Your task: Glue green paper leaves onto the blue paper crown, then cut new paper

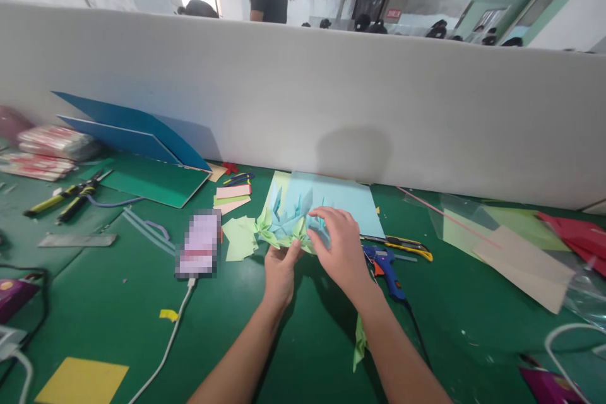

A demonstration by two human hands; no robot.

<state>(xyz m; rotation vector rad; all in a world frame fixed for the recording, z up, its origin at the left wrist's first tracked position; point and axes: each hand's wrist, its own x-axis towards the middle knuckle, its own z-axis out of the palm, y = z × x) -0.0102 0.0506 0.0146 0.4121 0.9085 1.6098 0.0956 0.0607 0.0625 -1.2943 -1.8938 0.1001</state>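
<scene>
Held up over the table is an origami piece, with pointed blue paper folds (288, 214) behind and green leaf-like folds (269, 227) along its near side. My left hand (280, 271) grips it from below, thumb on the near green edge. At its right side, my right hand (338, 243) has thumb and fingers curled round a green fold; the fingertips partly hide the contact. A loose green folded piece (360, 342) lies beside my right forearm. Light blue sheets (364, 208) lie behind the origami, and green paper squares (239, 238) to its left.
A blue glue gun (391, 274) and a yellow utility knife (411, 246) lie right of my hands. A phone (199, 243) with a white cable lies left, near pliers (78, 196) and blue boards (123, 129). A white partition (265, 95) borders the back; people stand beyond it.
</scene>
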